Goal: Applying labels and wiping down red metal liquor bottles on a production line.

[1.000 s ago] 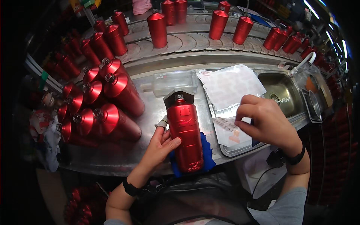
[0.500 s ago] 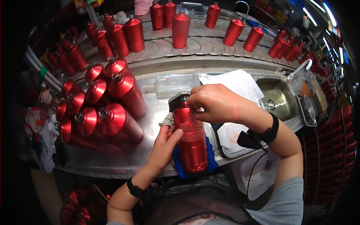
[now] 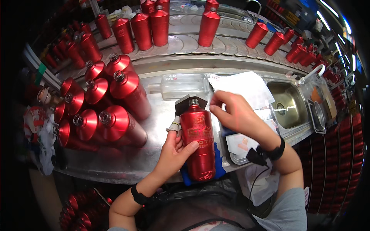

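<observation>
A red metallic bottle (image 3: 197, 158) with gold lettering and a clear glass neck lies in front of me, its neck pointing away. My left hand (image 3: 172, 152) grips it from the left, thumb on its front and fingers along its side. A pale wrap (image 3: 174, 124) covers one of that hand's fingertips. Under the bottle is a blue cloth (image 3: 219, 163); a dark angled rest (image 3: 181, 104) stands behind its neck. My right hand (image 3: 231, 113) hovers right of the neck, off the bottle, its fingers curled into a pinch; anything in them is hidden.
Several red bottles (image 3: 123, 125) stand grouped on the left of the metal table (image 3: 162, 111). A clear rectangular bottle (image 3: 185, 85) lies beyond, beside white sheets (image 3: 246, 88). A sink (image 3: 289, 104) is at right. Across the back, a plated conveyor (image 3: 181, 48) carries more red bottles.
My right hand has moved off the bottle's shoulder to the right. My left thumb now lies further across the bottle's front. Bottles on the conveyor have shifted right.
</observation>
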{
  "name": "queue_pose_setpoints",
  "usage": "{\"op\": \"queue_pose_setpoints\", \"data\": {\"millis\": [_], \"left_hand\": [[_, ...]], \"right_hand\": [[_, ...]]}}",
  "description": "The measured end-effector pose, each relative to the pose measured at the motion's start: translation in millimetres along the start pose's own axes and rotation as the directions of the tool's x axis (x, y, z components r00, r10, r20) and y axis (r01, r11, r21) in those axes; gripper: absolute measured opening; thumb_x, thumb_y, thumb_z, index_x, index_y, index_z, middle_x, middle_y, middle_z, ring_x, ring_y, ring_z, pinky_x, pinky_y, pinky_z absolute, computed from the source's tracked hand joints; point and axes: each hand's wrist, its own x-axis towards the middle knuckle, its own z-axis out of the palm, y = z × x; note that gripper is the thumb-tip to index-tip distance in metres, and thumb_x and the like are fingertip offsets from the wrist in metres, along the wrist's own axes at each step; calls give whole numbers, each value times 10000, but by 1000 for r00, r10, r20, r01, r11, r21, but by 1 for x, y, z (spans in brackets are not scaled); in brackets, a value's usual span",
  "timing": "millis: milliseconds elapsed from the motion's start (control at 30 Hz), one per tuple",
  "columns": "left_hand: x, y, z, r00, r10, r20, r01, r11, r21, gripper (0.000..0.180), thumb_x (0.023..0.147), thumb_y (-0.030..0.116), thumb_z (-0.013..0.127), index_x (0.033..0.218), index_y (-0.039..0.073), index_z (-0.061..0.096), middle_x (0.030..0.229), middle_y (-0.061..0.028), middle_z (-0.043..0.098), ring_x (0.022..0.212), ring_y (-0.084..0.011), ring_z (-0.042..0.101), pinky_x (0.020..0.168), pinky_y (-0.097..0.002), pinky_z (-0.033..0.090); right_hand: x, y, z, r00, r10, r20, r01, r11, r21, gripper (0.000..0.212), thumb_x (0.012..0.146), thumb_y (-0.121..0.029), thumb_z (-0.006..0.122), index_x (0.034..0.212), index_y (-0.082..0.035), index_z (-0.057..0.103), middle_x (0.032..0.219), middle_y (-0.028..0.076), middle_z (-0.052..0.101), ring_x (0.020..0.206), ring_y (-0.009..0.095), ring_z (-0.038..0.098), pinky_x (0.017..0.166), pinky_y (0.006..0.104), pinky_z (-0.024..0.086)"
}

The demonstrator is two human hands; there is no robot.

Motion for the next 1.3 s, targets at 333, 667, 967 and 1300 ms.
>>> {"op": "queue_pose_setpoints", "data": {"millis": [333, 667, 967, 1300], "left_hand": [[11, -4, -2, 1000, 7, 8, -6, 998, -56, 717, 934, 116, 631, 1494, 20, 193, 1345, -151, 487, 1229, -190, 521, 1036, -321, 421], [11, -6, -2, 1000, -14, 1, 14, 999, -32, 717, 942, 106, 611, 1511, 41, 180, 1353, -149, 492, 1216, -176, 526, 1026, -315, 426], [10, -10, -8, 999, -14, 30, 15, 999, -50, 708, 952, 123, 599, 1520, 55, 182, 1351, -148, 500, 1203, -167, 530, 1016, -307, 426], [10, -9, -13, 998, -53, 45, 57, 994, -94, 674, 956, 127, 599, 1504, 58, 213, 1335, -142, 515, 1203, -170, 533, 1018, -308, 427]], "right_hand": [[-64, 24, 77, 955, 295, 19, -215, 650, 729, 346, 846, -183, 760, 1019, -48, 493, 888, -3, 473, 773, 4, 446, 587, 134, 402], [-64, 26, 75, 960, 273, 70, -207, 517, 831, 379, 836, -133, 770, 1031, -44, 457, 912, 4, 417, 765, 10, 439, 616, 136, 421], [-51, 16, 73, 939, 340, 40, -223, 518, 826, 373, 833, -191, 778, 959, -56, 453, 829, -18, 429, 749, 33, 422, 635, 161, 406], [-47, 18, 77, 945, 326, 25, -201, 517, 832, 398, 813, -195, 797, 918, -64, 437, 818, -11, 440, 735, 22, 424, 593, 160, 409]]}}
